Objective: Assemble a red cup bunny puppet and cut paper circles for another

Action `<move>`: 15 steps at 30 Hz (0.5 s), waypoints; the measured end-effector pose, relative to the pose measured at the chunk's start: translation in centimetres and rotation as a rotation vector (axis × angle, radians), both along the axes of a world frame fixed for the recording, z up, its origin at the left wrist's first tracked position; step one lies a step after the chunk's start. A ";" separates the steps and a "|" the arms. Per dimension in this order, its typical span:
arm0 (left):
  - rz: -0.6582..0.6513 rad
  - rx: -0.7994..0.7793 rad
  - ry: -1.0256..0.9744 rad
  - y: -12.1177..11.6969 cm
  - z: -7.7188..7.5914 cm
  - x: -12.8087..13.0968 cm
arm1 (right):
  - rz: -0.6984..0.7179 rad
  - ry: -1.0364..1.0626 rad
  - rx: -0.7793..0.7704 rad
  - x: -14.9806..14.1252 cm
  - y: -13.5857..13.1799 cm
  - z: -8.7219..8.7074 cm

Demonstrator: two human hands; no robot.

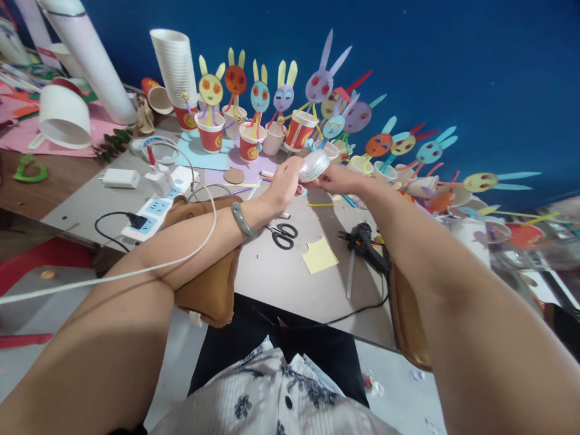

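My left hand (284,181) and my right hand (336,179) meet above the grey table (290,275) and both grip a clear roll of tape (313,165). The left fingers curl around the roll's near side, with a green bangle (242,219) on that wrist. On the roll's right side, the right hand's fingers are pinched together. Black scissors (283,235) and a yellow paper scrap (319,255) lie on the table below my hands. A black glue gun (365,243) lies under my right forearm.
Several paper-cup rabbits with coloured faces (211,128) stand along the table's far edge against a blue wall. A stack of white cups (174,67), a white power strip (156,208) with a charger, and a white cable (113,277) are at the left.
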State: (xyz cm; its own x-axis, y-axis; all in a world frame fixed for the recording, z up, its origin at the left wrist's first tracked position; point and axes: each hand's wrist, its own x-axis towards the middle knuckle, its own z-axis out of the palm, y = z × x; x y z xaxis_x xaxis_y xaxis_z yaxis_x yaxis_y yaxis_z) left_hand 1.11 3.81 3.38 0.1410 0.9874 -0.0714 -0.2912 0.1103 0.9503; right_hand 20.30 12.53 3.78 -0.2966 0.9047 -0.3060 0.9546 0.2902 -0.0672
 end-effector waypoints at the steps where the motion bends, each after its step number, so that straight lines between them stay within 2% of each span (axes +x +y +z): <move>1: 0.003 -0.007 -0.006 0.0 0.0 0.0 | -0.024 0.004 -0.036 0.4 -0.1 0.6; 3: 0.008 -0.015 -0.019 0.0 0.0 0.0 | -0.078 0.034 -0.087 1.2 -0.3 1.8; 6: 0.018 -0.016 -0.036 -0.1 0.0 0.0 | -0.127 0.077 -0.072 2.4 -1.4 3.3; 9: 0.034 -0.021 -0.027 -0.2 0.1 0.0 | -0.129 0.127 -0.094 4.1 -3.8 4.8; 12: 0.028 -0.005 -0.009 -0.1 0.1 0.0 | -0.074 0.221 -0.221 7.2 -9.2 6.3; 13: 0.024 -0.004 -0.003 -0.1 0.1 0.0 | -0.078 0.242 -0.260 8.6 -11.9 7.0; 15: 0.020 -0.007 -0.002 -0.1 0.2 0.1 | -0.201 0.268 -0.293 11.6 -18.7 8.3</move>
State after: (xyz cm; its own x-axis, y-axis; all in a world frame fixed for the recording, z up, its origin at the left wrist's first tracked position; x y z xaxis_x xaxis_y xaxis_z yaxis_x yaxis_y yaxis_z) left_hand 1.18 3.67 3.55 0.1212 0.9895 -0.0785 -0.2952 0.1114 0.9489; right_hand 31.86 -6.19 12.07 -0.2276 0.8390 -0.4942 0.9279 0.0329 -0.3714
